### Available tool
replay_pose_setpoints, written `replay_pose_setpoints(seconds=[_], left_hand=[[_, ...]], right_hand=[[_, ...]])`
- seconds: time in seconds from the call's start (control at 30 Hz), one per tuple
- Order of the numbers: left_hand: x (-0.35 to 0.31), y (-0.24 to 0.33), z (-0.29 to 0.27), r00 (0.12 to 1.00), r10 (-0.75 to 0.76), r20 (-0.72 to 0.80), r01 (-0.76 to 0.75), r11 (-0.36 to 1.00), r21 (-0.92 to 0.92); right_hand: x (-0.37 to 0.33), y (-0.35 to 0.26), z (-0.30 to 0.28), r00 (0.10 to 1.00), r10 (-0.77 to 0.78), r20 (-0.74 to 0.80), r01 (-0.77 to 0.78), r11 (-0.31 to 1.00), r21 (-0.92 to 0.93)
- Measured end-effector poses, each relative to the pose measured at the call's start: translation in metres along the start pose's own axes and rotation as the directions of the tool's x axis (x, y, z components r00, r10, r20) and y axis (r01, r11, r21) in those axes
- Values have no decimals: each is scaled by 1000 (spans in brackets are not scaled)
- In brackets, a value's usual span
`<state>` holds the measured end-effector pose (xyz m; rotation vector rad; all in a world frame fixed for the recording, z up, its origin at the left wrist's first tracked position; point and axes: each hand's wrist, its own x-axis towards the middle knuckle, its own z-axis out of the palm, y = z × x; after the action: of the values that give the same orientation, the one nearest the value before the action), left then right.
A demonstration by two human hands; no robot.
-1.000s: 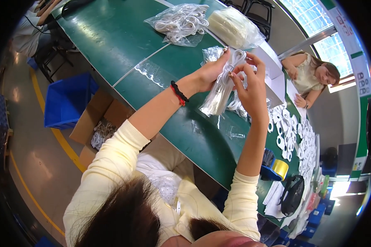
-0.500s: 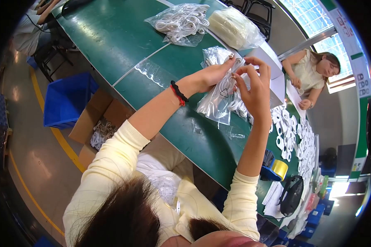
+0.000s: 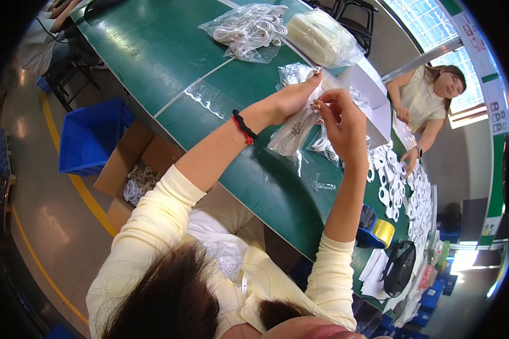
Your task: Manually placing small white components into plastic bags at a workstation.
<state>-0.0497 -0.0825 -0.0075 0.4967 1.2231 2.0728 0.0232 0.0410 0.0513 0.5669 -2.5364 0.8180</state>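
Over the green table, my left hand (image 3: 291, 103) is wrapped round a clear plastic bag (image 3: 293, 135) with a coiled white cable inside. A small metallic tip shows by my left thumb. My right hand (image 3: 348, 127) is closed in a pinch at the bag's right side, with a small cable end at its fingertips. More bagged white cables (image 3: 291, 73) lie just behind my left hand, and loose white cables (image 3: 324, 146) rest on the table beside the held bag. My right hand partly hides the white box (image 3: 379, 116) behind it.
Bagged cables (image 3: 249, 31) and a wrapped stack of bags (image 3: 322, 39) lie at the back. White ring-shaped pieces (image 3: 393, 186), a tape dispenser (image 3: 376, 229) and a black pouch (image 3: 400, 268) are on the right. A person (image 3: 427, 101) sits across. Left stand a blue bin (image 3: 90, 141) and a carton (image 3: 116, 183).
The white cable has gone further down into the bag, filling its lower part. My right hand has moved slightly down and left. The person opposite has raised their head and shifted a hand.
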Motion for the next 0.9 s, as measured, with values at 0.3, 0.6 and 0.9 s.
replay_pose_setpoints(seconds=[0.3, 0.6, 0.9], left_hand=[[8, 0, -12, 991, 132, 11, -130, 986, -104], [21, -1, -27, 996, 66, 53, -34, 887, -460], [12, -4, -21, 997, -54, 59, 71, 937, -343]], right_hand=[[-3, 13, -27, 987, 131, 93, -153, 942, 300], [-23, 108, -66, 963, 229, -143, -267, 888, -374], [6, 7, -5, 994, 108, 4, -108, 994, 10]])
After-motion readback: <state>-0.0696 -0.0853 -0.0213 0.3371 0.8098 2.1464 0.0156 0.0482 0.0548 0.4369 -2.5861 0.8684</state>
